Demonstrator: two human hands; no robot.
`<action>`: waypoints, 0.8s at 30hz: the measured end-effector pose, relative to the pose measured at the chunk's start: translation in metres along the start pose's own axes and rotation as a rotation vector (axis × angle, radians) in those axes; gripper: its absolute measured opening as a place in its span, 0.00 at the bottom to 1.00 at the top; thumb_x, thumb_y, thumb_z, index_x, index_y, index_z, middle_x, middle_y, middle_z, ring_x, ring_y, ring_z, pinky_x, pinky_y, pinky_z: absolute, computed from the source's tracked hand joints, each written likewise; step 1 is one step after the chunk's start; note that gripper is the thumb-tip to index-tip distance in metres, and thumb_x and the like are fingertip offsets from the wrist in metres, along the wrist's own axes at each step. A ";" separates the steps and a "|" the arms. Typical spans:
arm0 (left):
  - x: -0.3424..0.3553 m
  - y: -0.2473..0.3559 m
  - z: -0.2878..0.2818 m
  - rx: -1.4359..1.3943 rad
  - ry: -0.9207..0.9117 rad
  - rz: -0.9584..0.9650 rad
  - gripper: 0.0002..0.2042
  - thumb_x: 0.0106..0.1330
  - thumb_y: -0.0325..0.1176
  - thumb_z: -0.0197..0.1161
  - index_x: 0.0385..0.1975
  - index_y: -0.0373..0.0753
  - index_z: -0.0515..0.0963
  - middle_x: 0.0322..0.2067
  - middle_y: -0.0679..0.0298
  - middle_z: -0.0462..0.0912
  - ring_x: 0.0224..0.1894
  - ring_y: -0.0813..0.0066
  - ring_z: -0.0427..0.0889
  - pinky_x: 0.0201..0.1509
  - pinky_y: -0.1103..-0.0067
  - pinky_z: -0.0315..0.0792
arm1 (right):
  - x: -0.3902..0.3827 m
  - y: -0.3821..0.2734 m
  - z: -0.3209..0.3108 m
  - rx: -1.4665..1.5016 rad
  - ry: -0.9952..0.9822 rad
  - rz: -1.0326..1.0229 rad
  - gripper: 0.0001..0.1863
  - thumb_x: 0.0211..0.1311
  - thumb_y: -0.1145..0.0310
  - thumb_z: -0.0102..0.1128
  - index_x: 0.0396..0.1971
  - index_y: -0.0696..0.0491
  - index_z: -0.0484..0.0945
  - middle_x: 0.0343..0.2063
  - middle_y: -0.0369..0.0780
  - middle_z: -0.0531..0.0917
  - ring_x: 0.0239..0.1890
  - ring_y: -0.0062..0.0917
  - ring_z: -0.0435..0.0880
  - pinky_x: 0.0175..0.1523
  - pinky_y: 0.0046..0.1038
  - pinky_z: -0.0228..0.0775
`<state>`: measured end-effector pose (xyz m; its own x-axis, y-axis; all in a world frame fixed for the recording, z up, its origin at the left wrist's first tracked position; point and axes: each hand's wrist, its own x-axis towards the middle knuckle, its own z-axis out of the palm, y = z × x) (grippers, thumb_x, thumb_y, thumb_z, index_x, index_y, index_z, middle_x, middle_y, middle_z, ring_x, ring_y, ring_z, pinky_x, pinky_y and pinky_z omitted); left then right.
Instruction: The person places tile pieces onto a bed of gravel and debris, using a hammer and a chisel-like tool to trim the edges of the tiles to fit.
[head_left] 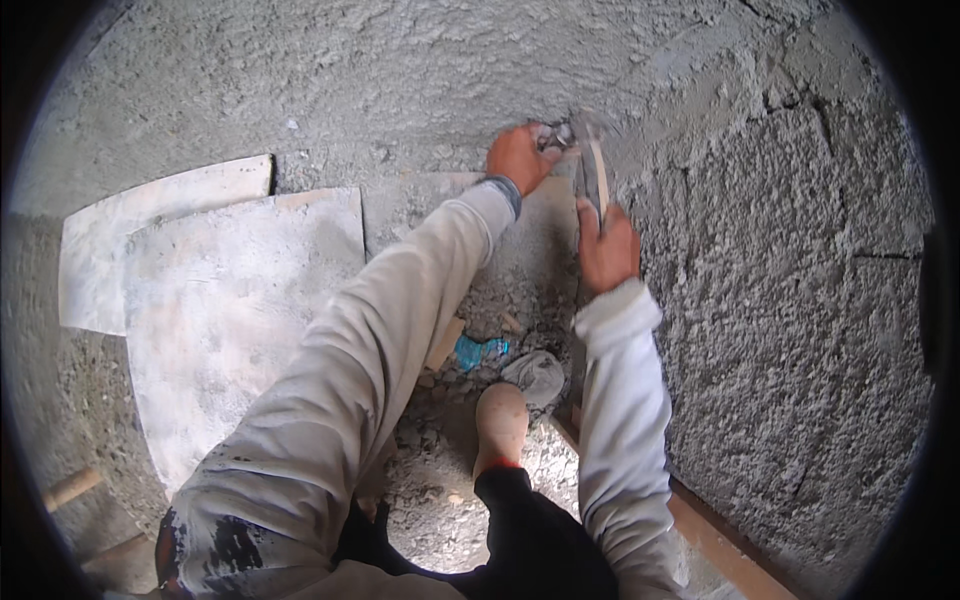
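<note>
Up at the rough grey plastered wall (430, 70), my left hand (515, 162) is closed with its fingertips at a small grey, shiny piece (548, 136) whose kind I cannot make out. My right hand (608, 250) grips the handle of a hammer (601, 178), which points up and away from me. The hammer's head is smeared by motion, just right of my left fingertips. Below both hands, a flat board (552, 215) dusted with grey stands against the wall.
Two pale, dusty boards (240, 300) overlap at the left. Rubble covers the floor, with a crumpled blue plastic piece (482, 352) and a whitish crumpled bag (536, 378) by my foot. A rough wall (800, 300) rises at the right, above a brown wooden strip (720, 540).
</note>
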<state>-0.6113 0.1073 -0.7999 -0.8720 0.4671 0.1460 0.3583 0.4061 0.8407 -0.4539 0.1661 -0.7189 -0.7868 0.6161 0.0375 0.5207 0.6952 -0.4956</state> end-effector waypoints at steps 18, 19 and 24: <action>-0.010 0.031 0.038 0.404 0.067 0.032 0.14 0.57 0.43 0.58 0.33 0.37 0.76 0.35 0.54 0.78 0.34 0.54 0.80 0.39 0.64 0.73 | -0.191 0.063 0.004 0.334 -0.323 0.154 0.17 0.58 0.58 0.55 0.30 0.60 0.71 0.20 0.56 0.76 0.28 0.53 0.76 0.29 0.44 0.67; -0.013 0.033 0.040 0.406 0.053 0.021 0.14 0.57 0.42 0.58 0.32 0.37 0.76 0.34 0.54 0.78 0.34 0.55 0.80 0.39 0.64 0.73 | -0.193 0.065 0.007 0.279 -0.341 0.167 0.17 0.58 0.58 0.55 0.31 0.60 0.71 0.20 0.57 0.76 0.29 0.54 0.76 0.29 0.45 0.67; -0.025 0.040 0.049 0.412 -0.020 0.000 0.11 0.58 0.39 0.57 0.32 0.38 0.75 0.32 0.54 0.78 0.30 0.55 0.80 0.35 0.64 0.74 | -0.194 0.069 0.024 0.243 -0.324 0.077 0.17 0.58 0.57 0.55 0.30 0.60 0.72 0.22 0.57 0.76 0.29 0.53 0.76 0.30 0.46 0.67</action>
<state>-0.5585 0.1504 -0.7956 -0.8667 0.4809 0.1324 0.4656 0.6848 0.5606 -0.2734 0.0862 -0.7812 -0.8321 0.4879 -0.2636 0.5196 0.5199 -0.6780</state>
